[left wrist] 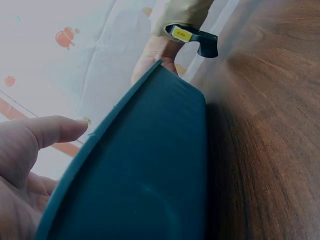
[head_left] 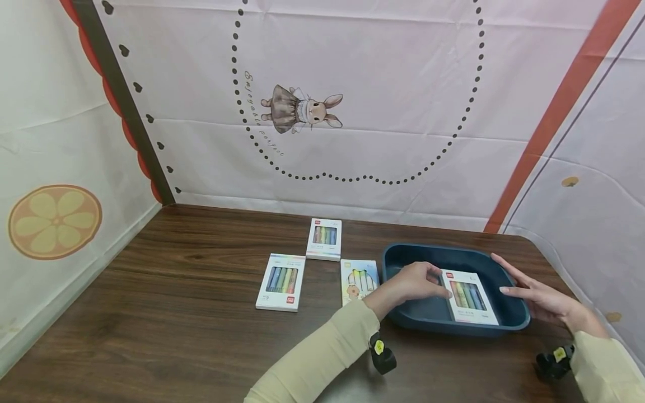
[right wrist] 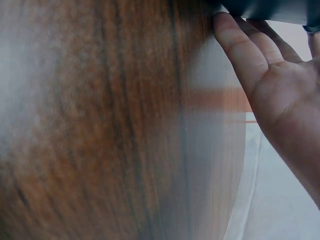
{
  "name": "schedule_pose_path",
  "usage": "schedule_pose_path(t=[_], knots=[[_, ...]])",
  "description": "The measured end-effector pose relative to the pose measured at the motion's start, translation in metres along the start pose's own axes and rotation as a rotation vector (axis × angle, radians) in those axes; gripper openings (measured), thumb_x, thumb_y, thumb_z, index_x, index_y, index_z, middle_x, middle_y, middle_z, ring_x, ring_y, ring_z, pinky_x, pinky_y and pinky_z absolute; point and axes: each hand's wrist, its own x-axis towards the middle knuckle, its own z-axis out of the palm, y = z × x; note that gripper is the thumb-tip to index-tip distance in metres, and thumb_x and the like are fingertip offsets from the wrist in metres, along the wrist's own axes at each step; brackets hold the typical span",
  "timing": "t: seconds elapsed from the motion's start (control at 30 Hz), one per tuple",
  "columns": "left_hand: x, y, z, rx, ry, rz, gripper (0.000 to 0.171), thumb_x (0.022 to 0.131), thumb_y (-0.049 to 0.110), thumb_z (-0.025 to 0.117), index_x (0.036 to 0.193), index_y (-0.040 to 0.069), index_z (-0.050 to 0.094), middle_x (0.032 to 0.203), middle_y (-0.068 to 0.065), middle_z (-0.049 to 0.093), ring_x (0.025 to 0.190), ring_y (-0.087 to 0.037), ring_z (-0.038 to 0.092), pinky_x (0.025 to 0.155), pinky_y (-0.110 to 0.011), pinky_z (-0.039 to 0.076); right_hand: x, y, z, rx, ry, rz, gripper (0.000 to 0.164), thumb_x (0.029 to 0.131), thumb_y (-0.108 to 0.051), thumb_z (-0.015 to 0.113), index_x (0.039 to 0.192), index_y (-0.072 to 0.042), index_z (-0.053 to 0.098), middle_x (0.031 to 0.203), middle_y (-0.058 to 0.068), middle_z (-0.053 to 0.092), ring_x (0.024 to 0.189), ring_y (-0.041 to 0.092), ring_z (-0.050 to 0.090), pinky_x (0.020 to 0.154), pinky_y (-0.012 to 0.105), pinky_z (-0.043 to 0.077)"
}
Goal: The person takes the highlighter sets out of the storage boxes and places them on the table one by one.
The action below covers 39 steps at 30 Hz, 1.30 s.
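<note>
A white box of coloured markers [head_left: 471,298] lies inside the dark blue plastic bin [head_left: 521,323]. My left hand [head_left: 417,281] reaches over the bin at the box's left edge. In the left wrist view its thumb [left wrist: 65,129] is extended above the bin's rim, with no box visible at its tip; some of its fingers are hidden. My right hand [head_left: 541,296] holds the bin's right end, thumb over the rim and fingers against the outside. Those fingers [right wrist: 242,50] appear under the bin's edge in the right wrist view.
Left of the bin on the brown wooden table [head_left: 151,313] lie two more white marker boxes, one nearer [head_left: 280,281] and one farther back [head_left: 324,239]. A light-blue and yellow marker box [head_left: 359,279] sits beside the bin, partly behind my left forearm. Printed cloth [head_left: 403,101] hangs behind.
</note>
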Motion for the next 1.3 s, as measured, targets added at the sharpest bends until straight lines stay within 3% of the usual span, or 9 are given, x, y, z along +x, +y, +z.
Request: schedule_pose_path(t=[0.4, 0.5, 0.6, 0.67, 0.73, 0.83, 0.93, 1.17, 1.3], knots=[[0.007, -0.001, 0.009, 0.092, -0.005, -0.011, 0.045, 0.076, 0.023, 0.074, 0.118, 0.013, 0.06, 0.098, 0.003, 0.06, 0.078, -0.008, 0.049, 0.067, -0.022, 0.041, -0.001, 0.0, 0.0, -0.011, 0.009, -0.005, 0.071, 0.099, -0.019, 0.036, 0.137, -0.053, -0.013, 0.142, 0.024, -0.033, 0.11, 0.011, 0.04, 0.088, 0.048, 0.048], [0.008, 0.0, 0.011, 0.118, -0.012, -0.011, 0.045, 0.076, 0.024, 0.074, 0.118, 0.013, 0.06, 0.1, 0.003, 0.059, 0.079, -0.009, 0.048, 0.067, -0.022, 0.04, -0.001, 0.0, 0.001, -0.03, 0.026, 0.001, 0.071, 0.099, -0.019, 0.037, 0.138, -0.052, -0.013, 0.142, 0.023, -0.033, 0.114, 0.019, 0.037, 0.088, 0.048, 0.048], [0.01, -0.001, 0.013, 0.135, -0.016, -0.016, 0.045, 0.076, 0.025, 0.074, 0.118, 0.013, 0.06, 0.106, 0.003, 0.059, 0.083, -0.01, 0.048, 0.07, -0.022, 0.041, 0.0, -0.001, 0.003, -0.041, 0.048, 0.008, 0.072, 0.099, -0.02, 0.037, 0.138, -0.051, -0.014, 0.143, 0.022, -0.033, 0.121, 0.037, 0.027, 0.089, 0.05, 0.047], [0.01, -0.001, 0.014, 0.15, -0.022, -0.016, 0.046, 0.076, 0.026, 0.074, 0.118, 0.013, 0.06, 0.11, 0.003, 0.058, 0.086, -0.01, 0.049, 0.073, -0.023, 0.041, 0.0, -0.001, 0.003, -0.043, 0.051, 0.011, 0.072, 0.099, -0.02, 0.037, 0.138, -0.051, -0.014, 0.143, 0.022, -0.033, 0.122, 0.04, 0.025, 0.089, 0.051, 0.047], [0.012, -0.001, 0.015, 0.172, -0.031, -0.012, 0.046, 0.077, 0.027, 0.073, 0.118, 0.013, 0.06, 0.112, 0.003, 0.058, 0.087, -0.01, 0.049, 0.074, -0.023, 0.042, 0.0, -0.001, 0.002, -0.039, 0.048, 0.011, 0.072, 0.099, -0.02, 0.037, 0.138, -0.052, -0.014, 0.143, 0.022, -0.033, 0.121, 0.038, 0.026, 0.089, 0.05, 0.047], [0.013, 0.0, 0.016, 0.214, -0.052, 0.003, 0.047, 0.077, 0.028, 0.072, 0.12, 0.012, 0.059, 0.112, 0.003, 0.059, 0.088, -0.009, 0.051, 0.077, -0.021, 0.043, 0.0, -0.001, 0.001, -0.039, 0.039, 0.013, 0.071, 0.099, -0.02, 0.037, 0.138, -0.052, -0.013, 0.143, 0.023, -0.032, 0.117, 0.026, 0.032, 0.089, 0.049, 0.047], [0.015, 0.001, 0.019, 0.251, -0.071, 0.012, 0.047, 0.078, 0.029, 0.072, 0.12, 0.012, 0.059, 0.108, 0.003, 0.06, 0.085, -0.008, 0.051, 0.075, -0.02, 0.043, 0.0, -0.001, 0.001, -0.042, 0.037, 0.014, 0.071, 0.099, -0.02, 0.037, 0.138, -0.052, -0.013, 0.143, 0.023, -0.031, 0.116, 0.025, 0.033, 0.089, 0.049, 0.047], [0.017, 0.007, 0.027, 0.279, -0.114, -0.038, 0.031, 0.077, 0.032, 0.072, 0.099, 0.011, 0.064, 0.084, 0.004, 0.057, 0.074, -0.01, 0.049, 0.067, -0.023, 0.041, 0.0, -0.002, 0.004, -0.06, 0.053, 0.019, 0.071, 0.098, -0.022, 0.037, 0.137, -0.054, -0.014, 0.143, 0.024, -0.031, 0.122, 0.04, 0.026, 0.089, 0.052, 0.047], [0.017, 0.011, 0.03, 0.327, -0.137, -0.04, 0.037, 0.079, 0.034, 0.07, 0.108, 0.013, 0.063, 0.091, 0.004, 0.059, 0.08, -0.01, 0.05, 0.073, -0.023, 0.043, 0.0, -0.002, 0.005, -0.055, 0.06, 0.018, 0.072, 0.098, -0.022, 0.037, 0.136, -0.054, -0.015, 0.143, 0.023, -0.032, 0.124, 0.052, 0.014, 0.089, 0.053, 0.046]])
